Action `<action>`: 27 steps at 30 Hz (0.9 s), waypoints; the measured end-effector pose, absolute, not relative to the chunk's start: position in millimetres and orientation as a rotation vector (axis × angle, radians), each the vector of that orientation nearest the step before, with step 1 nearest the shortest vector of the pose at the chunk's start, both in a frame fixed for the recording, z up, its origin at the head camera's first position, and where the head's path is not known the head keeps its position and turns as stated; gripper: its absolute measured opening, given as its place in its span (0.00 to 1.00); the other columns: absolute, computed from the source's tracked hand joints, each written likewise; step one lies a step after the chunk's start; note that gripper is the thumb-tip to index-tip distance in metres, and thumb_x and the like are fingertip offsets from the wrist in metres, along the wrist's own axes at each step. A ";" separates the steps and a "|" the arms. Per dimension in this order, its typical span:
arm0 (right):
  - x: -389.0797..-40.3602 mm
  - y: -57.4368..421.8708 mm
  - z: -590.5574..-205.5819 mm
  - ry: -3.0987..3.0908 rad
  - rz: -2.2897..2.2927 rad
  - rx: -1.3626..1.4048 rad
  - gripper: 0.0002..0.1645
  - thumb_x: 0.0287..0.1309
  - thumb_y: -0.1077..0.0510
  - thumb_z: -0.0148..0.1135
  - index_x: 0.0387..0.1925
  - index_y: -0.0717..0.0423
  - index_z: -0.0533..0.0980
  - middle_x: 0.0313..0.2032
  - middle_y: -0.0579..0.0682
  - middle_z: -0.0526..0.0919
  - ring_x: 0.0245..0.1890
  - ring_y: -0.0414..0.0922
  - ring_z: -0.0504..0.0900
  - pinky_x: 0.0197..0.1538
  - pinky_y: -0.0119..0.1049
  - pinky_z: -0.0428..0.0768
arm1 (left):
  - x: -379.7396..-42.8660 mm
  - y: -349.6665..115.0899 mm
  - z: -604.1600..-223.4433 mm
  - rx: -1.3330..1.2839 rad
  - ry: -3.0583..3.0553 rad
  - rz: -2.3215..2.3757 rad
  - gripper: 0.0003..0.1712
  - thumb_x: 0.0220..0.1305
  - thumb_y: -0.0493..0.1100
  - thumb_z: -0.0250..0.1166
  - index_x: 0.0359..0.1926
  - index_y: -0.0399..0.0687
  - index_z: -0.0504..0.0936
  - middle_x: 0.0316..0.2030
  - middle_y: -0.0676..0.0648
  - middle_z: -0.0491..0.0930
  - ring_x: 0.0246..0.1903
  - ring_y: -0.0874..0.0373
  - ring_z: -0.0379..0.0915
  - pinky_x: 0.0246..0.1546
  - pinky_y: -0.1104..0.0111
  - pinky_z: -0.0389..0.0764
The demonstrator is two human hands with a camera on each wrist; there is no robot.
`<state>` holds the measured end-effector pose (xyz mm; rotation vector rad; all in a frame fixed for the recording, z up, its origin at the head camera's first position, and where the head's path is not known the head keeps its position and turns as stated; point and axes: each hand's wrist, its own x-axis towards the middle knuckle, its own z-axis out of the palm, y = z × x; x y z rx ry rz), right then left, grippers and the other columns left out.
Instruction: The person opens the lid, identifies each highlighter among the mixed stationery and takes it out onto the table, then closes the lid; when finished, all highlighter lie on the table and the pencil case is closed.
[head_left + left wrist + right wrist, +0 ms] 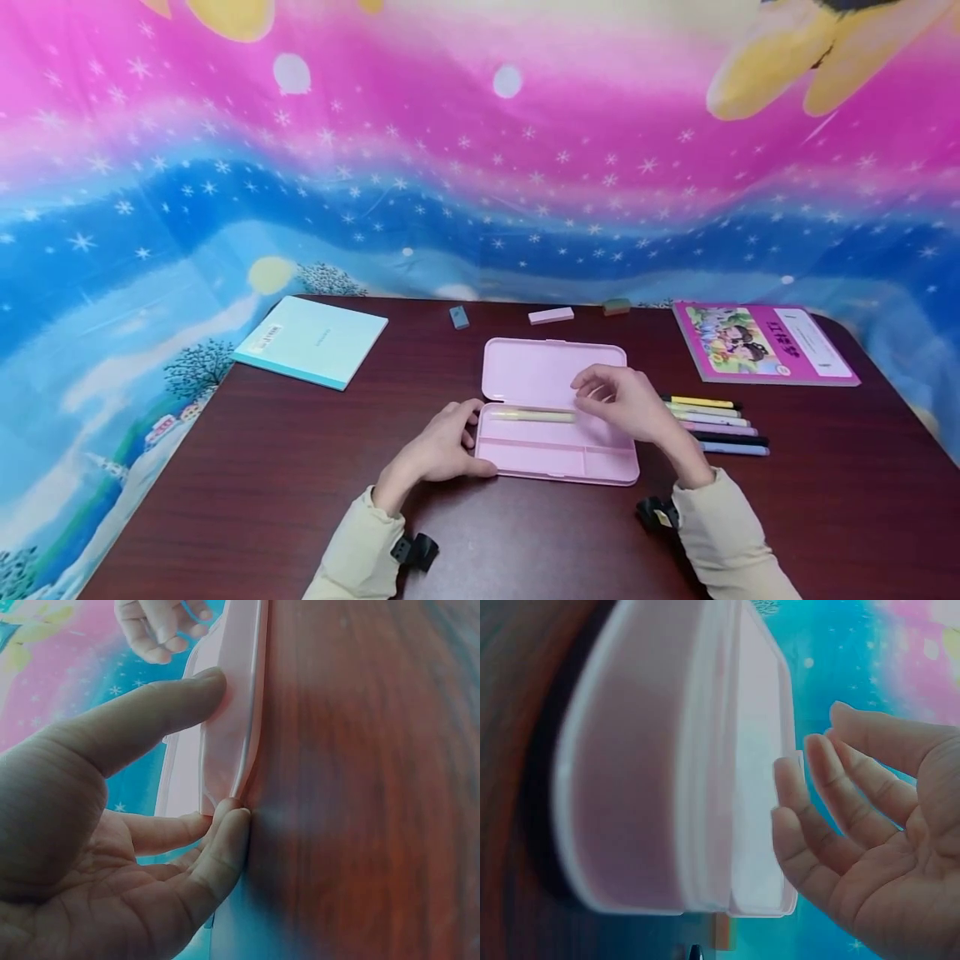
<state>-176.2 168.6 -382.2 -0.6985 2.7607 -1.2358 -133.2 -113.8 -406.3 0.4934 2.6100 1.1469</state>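
Note:
A pink pencil case (pixel 528 457) lies open on the table, its lid (pixel 536 367) folded back toward the far side. One pale yellow pen (pixel 532 416) lies in its long rear compartment. My left hand (pixel 441 443) holds the case by its left end, thumb (pixel 184 701) against the front wall and fingers at the corner. Above the right part of the case hovers my right hand (pixel 628 402), its fingers (pixel 840 795) loosely bent with nothing between them. Just right of the case lie several pens, among them a yellow one (pixel 705 402) and a black one (pixel 731 438), partly hidden by that hand.
On the dark wooden table (pixel 300 500), a mint notebook (pixel 318 340) lies at the back left and a pink book (pixel 757 346) at the back right. Along the far edge sit a blue eraser (pixel 459 317), a pink-white block (pixel 551 316) and a greenish-brown block (pixel 617 307).

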 end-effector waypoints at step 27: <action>-165.4 154.0 -380.8 2.744 -0.835 -0.795 0.08 0.56 0.68 0.62 0.38 0.59 0.82 0.32 0.48 0.84 0.32 0.41 0.80 0.39 0.39 0.78 | -133.8 -112.8 -405.2 0.491 2.600 1.153 0.43 0.42 0.44 0.79 0.58 0.38 0.68 0.44 0.43 0.70 0.35 0.58 0.70 0.37 0.67 0.72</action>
